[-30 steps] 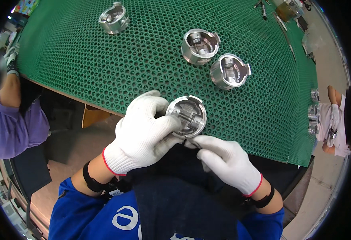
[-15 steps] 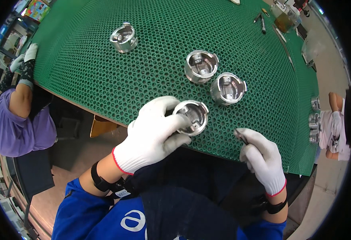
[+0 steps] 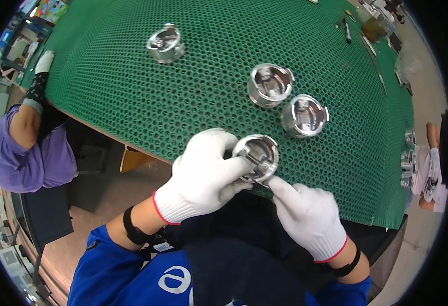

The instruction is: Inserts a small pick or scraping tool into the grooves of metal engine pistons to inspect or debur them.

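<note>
My left hand (image 3: 199,171), in a white knit glove, grips a silvery metal piston (image 3: 266,148) at the near edge of the green table. Its hollow side faces up, with the thumb over the rim. My gloved right hand (image 3: 308,217) is closed on a thin dark tool (image 3: 260,183), mostly covered by the fingers. The tool's end meets the piston's lower right rim; its exact tip is hard to see. Just beyond stand two more pistons, a nearer one (image 3: 304,117) and a farther one (image 3: 270,85), hollow side up.
Another piston (image 3: 166,45) stands far left on the green perforated mat (image 3: 208,97). Pens (image 3: 347,30), a long thin rod (image 3: 376,66) and a jar (image 3: 376,25) lie far right. Several pistons (image 3: 407,160) line the right edge. Co-workers sit at left (image 3: 27,148) and right (image 3: 430,168).
My right hand has moved left, bringing the thin tool from beside the piston to its rim. The left hand still holds the piston. The whole view has shifted slightly.
</note>
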### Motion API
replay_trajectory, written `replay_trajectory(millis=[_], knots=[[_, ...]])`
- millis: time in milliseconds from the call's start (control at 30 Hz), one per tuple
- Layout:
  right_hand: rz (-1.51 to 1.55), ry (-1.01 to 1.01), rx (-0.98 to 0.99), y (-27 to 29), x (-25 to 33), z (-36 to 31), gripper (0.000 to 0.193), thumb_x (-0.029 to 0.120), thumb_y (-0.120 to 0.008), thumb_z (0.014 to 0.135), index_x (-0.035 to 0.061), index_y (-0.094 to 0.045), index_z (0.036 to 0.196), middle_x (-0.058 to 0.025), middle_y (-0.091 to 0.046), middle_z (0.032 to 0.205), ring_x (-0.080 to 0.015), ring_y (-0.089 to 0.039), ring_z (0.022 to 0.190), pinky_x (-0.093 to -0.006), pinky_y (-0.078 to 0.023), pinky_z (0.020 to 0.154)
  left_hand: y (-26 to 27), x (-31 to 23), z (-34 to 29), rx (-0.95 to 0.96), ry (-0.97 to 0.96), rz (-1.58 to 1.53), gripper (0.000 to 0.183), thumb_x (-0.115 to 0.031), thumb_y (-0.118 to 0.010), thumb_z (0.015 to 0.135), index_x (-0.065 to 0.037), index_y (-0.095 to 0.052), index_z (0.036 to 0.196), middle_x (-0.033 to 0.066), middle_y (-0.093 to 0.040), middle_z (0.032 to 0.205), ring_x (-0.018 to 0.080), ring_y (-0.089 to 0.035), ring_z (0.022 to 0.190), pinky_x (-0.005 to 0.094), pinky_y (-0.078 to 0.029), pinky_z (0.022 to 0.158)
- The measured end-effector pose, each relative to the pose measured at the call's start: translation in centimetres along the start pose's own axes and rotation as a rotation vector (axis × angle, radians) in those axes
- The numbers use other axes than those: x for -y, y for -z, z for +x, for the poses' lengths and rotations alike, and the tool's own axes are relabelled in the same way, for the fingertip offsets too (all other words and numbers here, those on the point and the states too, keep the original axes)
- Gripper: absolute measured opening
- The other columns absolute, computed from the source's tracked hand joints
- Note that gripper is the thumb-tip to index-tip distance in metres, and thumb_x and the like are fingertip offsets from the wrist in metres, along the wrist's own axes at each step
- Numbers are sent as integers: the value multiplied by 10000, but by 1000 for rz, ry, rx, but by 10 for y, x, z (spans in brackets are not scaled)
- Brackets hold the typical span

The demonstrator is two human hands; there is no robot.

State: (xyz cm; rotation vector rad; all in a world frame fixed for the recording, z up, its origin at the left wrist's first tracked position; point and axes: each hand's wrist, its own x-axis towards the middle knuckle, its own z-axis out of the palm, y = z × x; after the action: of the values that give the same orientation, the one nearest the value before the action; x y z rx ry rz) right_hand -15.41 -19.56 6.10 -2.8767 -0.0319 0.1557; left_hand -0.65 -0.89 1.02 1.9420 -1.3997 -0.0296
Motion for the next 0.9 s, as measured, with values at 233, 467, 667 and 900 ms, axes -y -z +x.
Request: replay_trajectory(millis=[233, 467, 667, 900], knots=[[684, -246, -245, -14, -31, -31, 361, -62, -493, 855, -59, -668, 1170, -88, -689, 886, -89, -577, 617, -240, -483, 592, 61, 39, -11, -77, 306, 391, 332, -237, -852, 708, -137, -686, 978, 118, -607, 1099, 339, -587, 1067, 442, -503, 903], [1012, -516, -198, -25, -44, -46, 349, 67, -464, 908, -68, -624, 1186, -32, -585, 636, -39, -413, 445, -200, -332, 411, 125, 99, -6, -367, 261, 591, 598, -159, -796, 774, -41, -558, 1310, 164, -625, 1252, 343, -578, 1203, 436, -464, 1034], [1181, -470, -248, -29, -44, -49, 350, -22, -518, 892, -91, -640, 1212, -126, -719, 897, -84, -579, 594, -229, -471, 550, 92, 94, 55, 149, 219, 201, 678, -285, -718, 882, -37, -442, 1450, 221, -527, 1410, 377, -516, 1306, 447, -420, 1104], [1045, -346, -317, -39, -49, -38, 310, -8, -574, 888, -56, -685, 1173, -91, -710, 841, -109, -612, 654, -243, -506, 643, 86, 57, 82, 63, -223, 386, 542, -176, -750, 719, -28, -620, 1224, 187, -630, 1193, 384, -596, 1146, 472, -496, 991]])
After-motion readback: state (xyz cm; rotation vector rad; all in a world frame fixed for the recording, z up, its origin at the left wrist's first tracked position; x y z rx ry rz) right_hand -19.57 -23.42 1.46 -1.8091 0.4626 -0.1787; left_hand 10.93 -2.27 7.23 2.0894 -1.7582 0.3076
